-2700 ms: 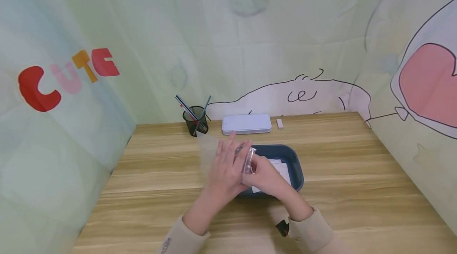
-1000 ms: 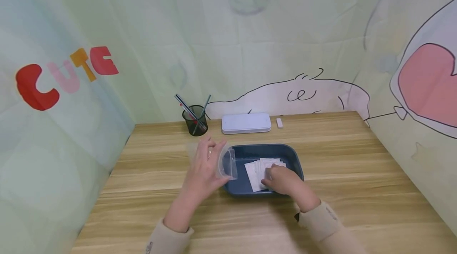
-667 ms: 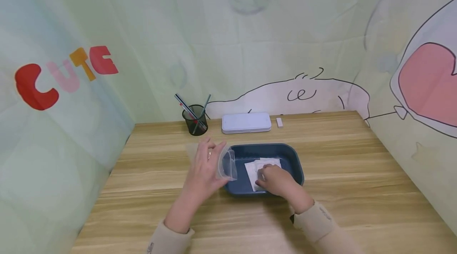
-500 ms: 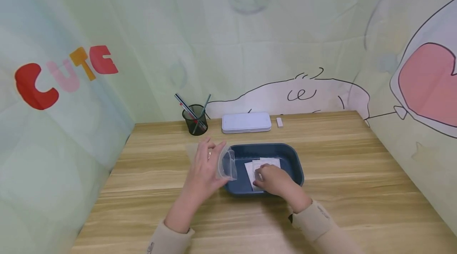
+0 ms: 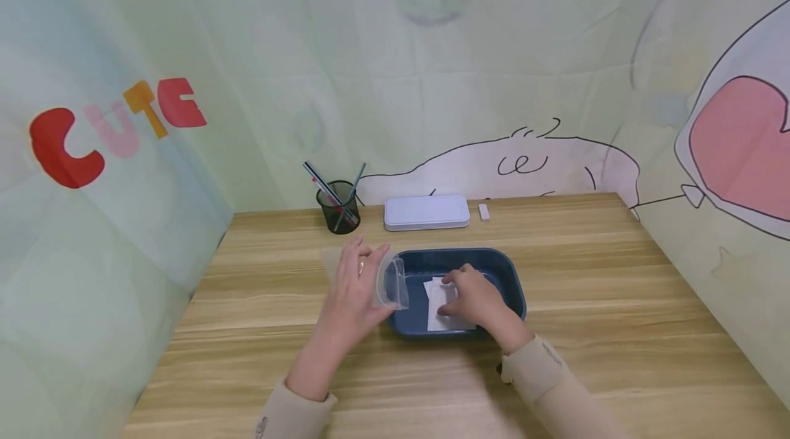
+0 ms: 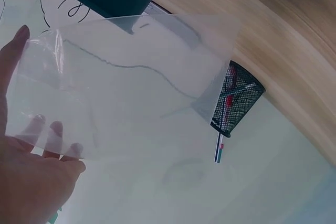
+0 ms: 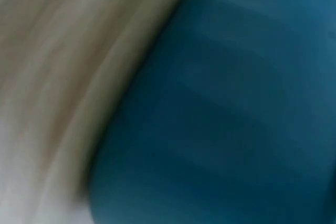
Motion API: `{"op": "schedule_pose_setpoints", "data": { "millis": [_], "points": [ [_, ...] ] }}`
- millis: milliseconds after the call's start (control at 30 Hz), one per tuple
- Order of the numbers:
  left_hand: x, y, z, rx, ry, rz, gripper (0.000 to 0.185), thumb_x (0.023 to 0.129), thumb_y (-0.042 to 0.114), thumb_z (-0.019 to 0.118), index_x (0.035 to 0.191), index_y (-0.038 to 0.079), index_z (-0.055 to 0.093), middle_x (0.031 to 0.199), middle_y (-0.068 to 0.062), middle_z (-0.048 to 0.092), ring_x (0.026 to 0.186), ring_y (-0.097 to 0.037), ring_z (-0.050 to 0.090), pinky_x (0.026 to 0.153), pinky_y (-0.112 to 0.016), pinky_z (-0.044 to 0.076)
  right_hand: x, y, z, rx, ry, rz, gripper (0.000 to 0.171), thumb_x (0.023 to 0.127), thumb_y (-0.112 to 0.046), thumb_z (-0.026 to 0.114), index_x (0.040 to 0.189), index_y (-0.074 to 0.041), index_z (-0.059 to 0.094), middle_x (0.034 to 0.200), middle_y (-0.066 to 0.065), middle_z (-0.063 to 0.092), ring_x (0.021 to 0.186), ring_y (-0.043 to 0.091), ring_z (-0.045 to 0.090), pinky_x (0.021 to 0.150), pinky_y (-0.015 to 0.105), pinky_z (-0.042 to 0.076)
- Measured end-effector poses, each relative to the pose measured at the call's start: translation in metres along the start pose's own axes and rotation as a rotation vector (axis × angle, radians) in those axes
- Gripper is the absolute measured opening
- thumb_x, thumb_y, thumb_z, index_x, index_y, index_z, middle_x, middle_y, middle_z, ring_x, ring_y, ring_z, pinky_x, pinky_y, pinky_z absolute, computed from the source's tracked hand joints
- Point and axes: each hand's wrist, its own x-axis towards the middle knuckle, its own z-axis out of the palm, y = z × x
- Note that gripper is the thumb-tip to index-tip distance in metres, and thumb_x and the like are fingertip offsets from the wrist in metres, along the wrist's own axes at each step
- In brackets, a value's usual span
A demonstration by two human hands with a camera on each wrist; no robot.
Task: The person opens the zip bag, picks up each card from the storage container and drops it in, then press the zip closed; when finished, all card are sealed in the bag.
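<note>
A wooden desk with pale, streaky grain [image 5: 617, 302] fills the lower part of the head view and is enclosed on three sides by light green fabric walls [image 5: 494, 62]. The left-hand wall carries the word CUTE in red, pink and orange cut-out letters [image 5: 117, 130]. Along the back wall runs a black line drawing of a white cartoon figure [image 5: 506, 168], and the right-hand wall shows a large pink shape outlined in black [image 5: 737, 144]. The fabric hangs in soft creases and faint grey rings show through it. The light is even and soft, with only weak shadows on the desk top. The floor is out of sight.
</note>
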Motion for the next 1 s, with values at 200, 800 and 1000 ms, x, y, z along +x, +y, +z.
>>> {"op": "schedule_pose_setpoints", "data": {
  "millis": [200, 800, 1000],
  "points": [
    [-0.001, -0.002, 0.002, 0.0, 0.009, 0.0, 0.102, 0.052, 0.029, 0.096, 0.138, 0.008, 0.046, 0.12, -0.015, 0.043, 0.138, -0.033, 0.025, 0.109, -0.044, 0.028, 0.004, 0.008, 0.006, 0.017, 0.0, 0.051, 0.06, 0.061, -0.036, 0.091, 0.104, -0.005, 0.064, 0.099, 0.015, 0.051, 0.08, 0.025, 0.053, 0.076, 0.04, 0.051],
    [-0.003, -0.002, 0.003, 0.0, -0.025, -0.013, 0.104, 0.052, 0.029, 0.096, 0.14, 0.008, 0.045, 0.122, -0.017, 0.043, 0.138, -0.032, 0.024, 0.109, -0.043, 0.028, 0.01, 0.014, 0.008, 0.068, -0.039, 0.087, 0.063, 0.057, -0.035, 0.093, 0.106, -0.009, 0.062, 0.097, 0.011, 0.048, 0.086, 0.026, 0.048, 0.079, 0.041, 0.047],
    [-0.003, -0.002, 0.002, 0.007, -0.024, -0.014, 0.104, 0.052, 0.029, 0.096, 0.139, 0.008, 0.045, 0.121, -0.016, 0.044, 0.138, -0.032, 0.024, 0.11, -0.042, 0.028, 0.011, 0.014, 0.006, -0.021, -0.007, 0.011, 0.058, 0.057, -0.042, 0.092, 0.104, -0.016, 0.067, 0.096, 0.007, 0.051, 0.086, 0.024, 0.045, 0.08, 0.041, 0.043]
  ]
}}
